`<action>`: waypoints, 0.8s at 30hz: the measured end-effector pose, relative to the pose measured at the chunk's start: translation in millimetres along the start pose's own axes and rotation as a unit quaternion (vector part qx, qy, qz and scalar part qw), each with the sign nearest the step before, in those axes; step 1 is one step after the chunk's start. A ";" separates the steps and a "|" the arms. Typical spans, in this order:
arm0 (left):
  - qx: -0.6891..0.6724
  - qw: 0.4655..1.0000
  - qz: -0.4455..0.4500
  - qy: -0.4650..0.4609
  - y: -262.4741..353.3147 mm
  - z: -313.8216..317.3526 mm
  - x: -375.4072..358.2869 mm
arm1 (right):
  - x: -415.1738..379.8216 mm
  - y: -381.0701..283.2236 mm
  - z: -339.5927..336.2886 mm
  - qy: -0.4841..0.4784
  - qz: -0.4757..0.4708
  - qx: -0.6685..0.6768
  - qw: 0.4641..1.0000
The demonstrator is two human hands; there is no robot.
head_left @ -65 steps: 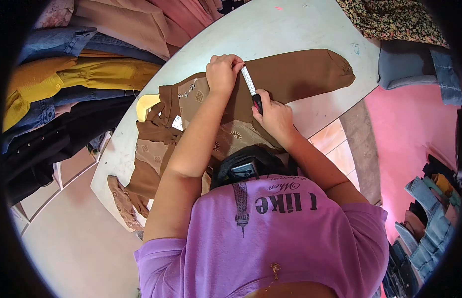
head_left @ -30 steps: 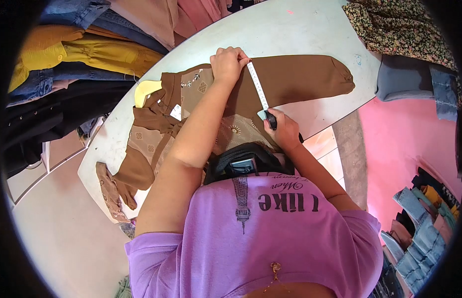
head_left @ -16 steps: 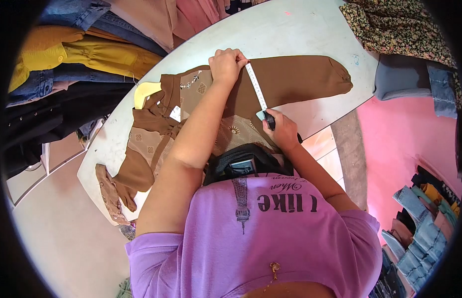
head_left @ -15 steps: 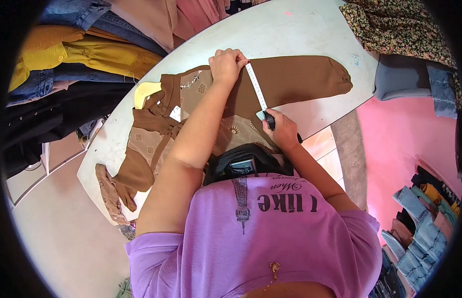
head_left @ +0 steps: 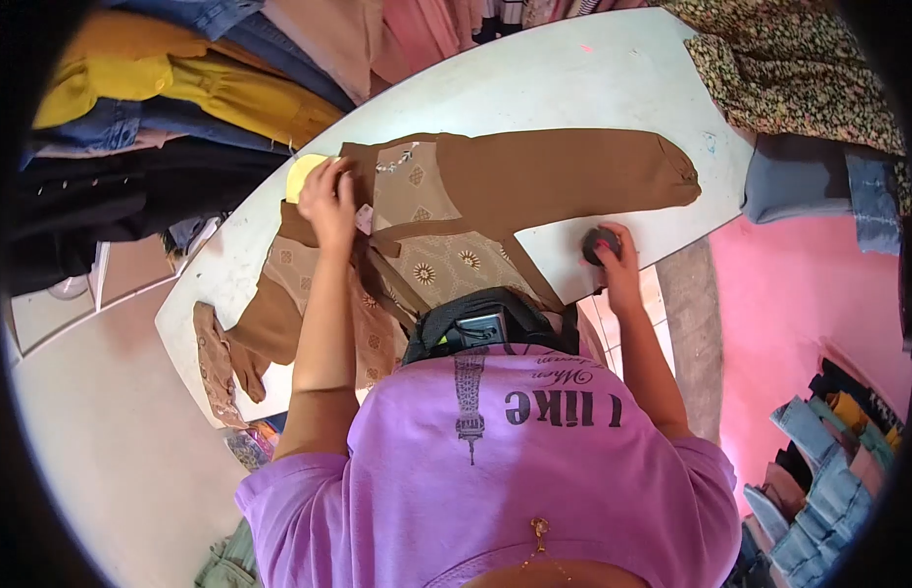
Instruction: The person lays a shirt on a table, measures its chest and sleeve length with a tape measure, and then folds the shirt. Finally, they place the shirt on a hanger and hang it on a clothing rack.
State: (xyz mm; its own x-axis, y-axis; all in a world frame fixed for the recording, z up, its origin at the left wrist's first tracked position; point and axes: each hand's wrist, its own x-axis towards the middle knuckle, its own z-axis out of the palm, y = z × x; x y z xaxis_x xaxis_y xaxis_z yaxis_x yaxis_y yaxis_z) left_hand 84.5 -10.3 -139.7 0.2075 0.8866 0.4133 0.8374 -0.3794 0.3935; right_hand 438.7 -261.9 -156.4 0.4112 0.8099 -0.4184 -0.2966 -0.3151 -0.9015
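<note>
A brown long-sleeved garment with patterned beige panels lies spread on the white table. A pale yellow hanger shows at its collar, with a small white tag nearby. My left hand is over the collar beside the hanger, its fingers loosely bent and apart; I see nothing held in it. In my right hand is a round black tape measure, held off the garment below its sleeve. No white tape shows out of the case.
The white table curves around the garment. Folded yellow and denim clothes crowd the left side. A floral cloth hangs over the far right corner. Stacked jeans are at lower right. A black bag is against my body.
The white tape stretched across the sleeve is gone from view. My left hand has moved left from the sleeve to the collar. My right hand moved right with the tape measure.
</note>
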 end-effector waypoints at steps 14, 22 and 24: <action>0.181 0.950 -0.211 -0.140 -99.3 -90.4 -107.4 | -54.2 112.6 -60.4 -0.124 0.087 -0.386 0.910; 0.202 0.909 -0.227 -0.284 -79.7 -110.6 -108.9 | -61.2 102.2 6.0 -0.350 0.072 -0.223 0.907; 0.183 0.924 -0.202 -0.267 -75.9 -116.5 -117.9 | -69.3 102.2 -22.3 -0.282 0.146 -0.249 0.915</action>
State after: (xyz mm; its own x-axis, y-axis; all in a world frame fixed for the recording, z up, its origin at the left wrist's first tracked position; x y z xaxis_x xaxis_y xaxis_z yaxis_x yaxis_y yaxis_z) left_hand -62.4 -116.9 -122.6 -0.0220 0.9776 -0.2093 0.9958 0.0401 0.0824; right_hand 399.1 -361.3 -222.0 -0.1738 0.7378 -0.6523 0.1644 -0.6313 -0.7579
